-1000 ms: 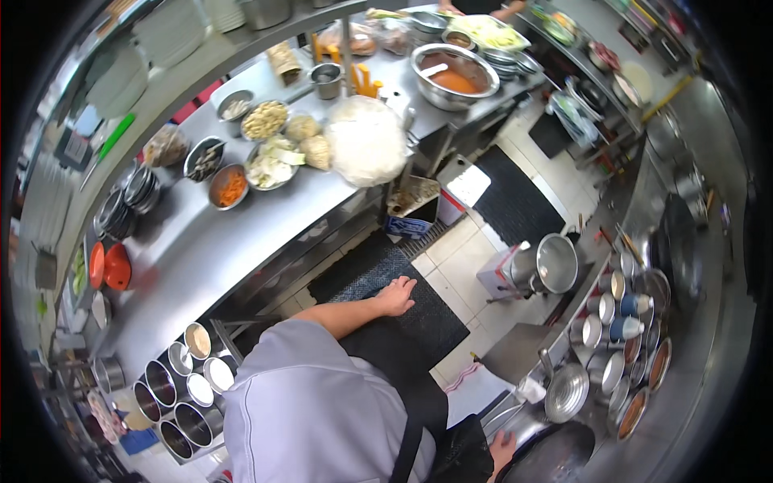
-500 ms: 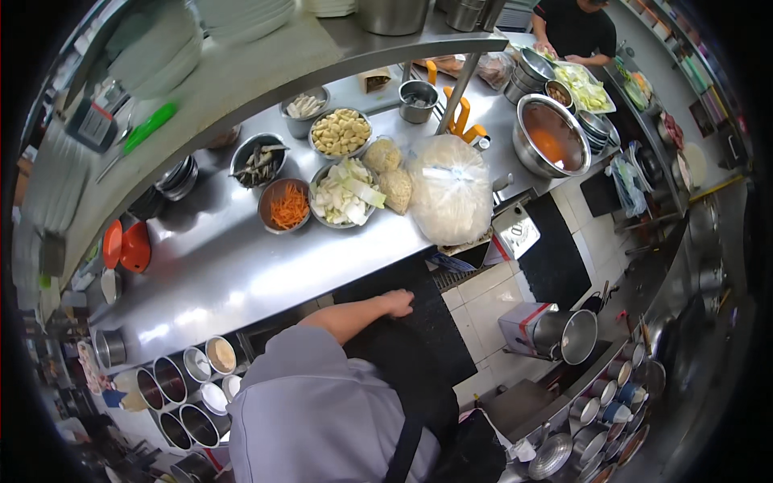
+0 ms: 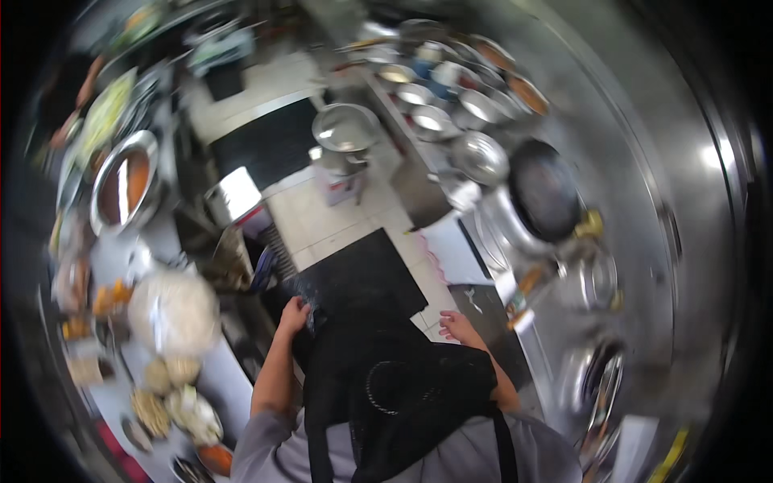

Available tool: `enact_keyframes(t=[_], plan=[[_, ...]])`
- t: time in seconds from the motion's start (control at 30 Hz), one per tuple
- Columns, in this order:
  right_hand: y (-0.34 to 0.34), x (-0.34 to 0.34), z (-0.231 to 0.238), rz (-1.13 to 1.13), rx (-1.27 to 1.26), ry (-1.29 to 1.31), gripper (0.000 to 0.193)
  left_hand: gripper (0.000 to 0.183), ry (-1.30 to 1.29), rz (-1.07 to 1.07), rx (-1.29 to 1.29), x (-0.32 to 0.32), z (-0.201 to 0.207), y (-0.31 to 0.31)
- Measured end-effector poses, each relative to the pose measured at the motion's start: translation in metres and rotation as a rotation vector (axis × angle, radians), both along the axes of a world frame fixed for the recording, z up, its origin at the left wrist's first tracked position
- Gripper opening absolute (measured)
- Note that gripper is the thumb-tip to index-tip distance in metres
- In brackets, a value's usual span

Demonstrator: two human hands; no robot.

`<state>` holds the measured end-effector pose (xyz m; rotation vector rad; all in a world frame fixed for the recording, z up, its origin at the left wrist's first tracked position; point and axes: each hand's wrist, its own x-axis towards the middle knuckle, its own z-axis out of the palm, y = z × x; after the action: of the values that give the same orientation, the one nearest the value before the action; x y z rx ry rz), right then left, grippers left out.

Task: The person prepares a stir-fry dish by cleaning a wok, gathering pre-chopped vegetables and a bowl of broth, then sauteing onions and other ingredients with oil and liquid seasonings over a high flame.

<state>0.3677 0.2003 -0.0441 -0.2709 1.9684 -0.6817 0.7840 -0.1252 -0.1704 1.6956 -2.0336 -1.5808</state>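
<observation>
My left hand (image 3: 295, 315) hangs low in front of my body with its fingers curled. A dark, shiny, crumpled patch (image 3: 310, 296) shows right beside its fingers, too blurred to name. Over on the other side, my right hand (image 3: 457, 326) is held out with fingers apart and nothing in it. A black apron (image 3: 378, 362) covers my front between the two arms. Beyond my hands lies a black floor mat (image 3: 362, 278) on pale tiles (image 3: 326, 241).
On the left, a steel counter (image 3: 229, 374) bears a big whitish plastic bag (image 3: 173, 312), bowls of cut vegetables and a steel bowl of orange liquid (image 3: 125, 185). At right are a black wok (image 3: 545, 191) and several metal pots. A large pot (image 3: 346, 129) stands ahead. Far left, a person's arm (image 3: 87, 84) shows.
My view has swung to the right, so the counter now lies at my left and the stove side at my right. My right hand has come into view. The picture is blurred by motion.
</observation>
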Motion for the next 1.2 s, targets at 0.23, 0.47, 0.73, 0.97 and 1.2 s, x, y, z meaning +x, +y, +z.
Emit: enact_keyframes(t=[0.23,0.47,0.73,0.97,1.2], plan=[[0.159,0.012,-0.079,-0.386,0.115,-0.035,0.044,0.059,-0.049,-0.391,-0.058,-0.114,0.010,0.000],[0.171,-0.014,-0.076,-0.705,0.075,0.165,0.025,0.059,-0.147,-0.601,-0.050,-0.178,0.012,0.020],[0.166,-0.086,-0.177,-0.414,0.072,0.338,0.029,0.058,-0.114,-0.927,-0.060,-0.325,0.036,0.057],[0.045,-0.167,0.116,-0.373,-0.350,0.326,0.033,0.050,-0.002,-0.810,-0.087,-0.419,0.095,0.064],[0.094,-0.214,0.036,-0.405,0.370,0.814,0.092,0.036,0.370,-0.761,-0.219,-0.503,0.172,0.068]])
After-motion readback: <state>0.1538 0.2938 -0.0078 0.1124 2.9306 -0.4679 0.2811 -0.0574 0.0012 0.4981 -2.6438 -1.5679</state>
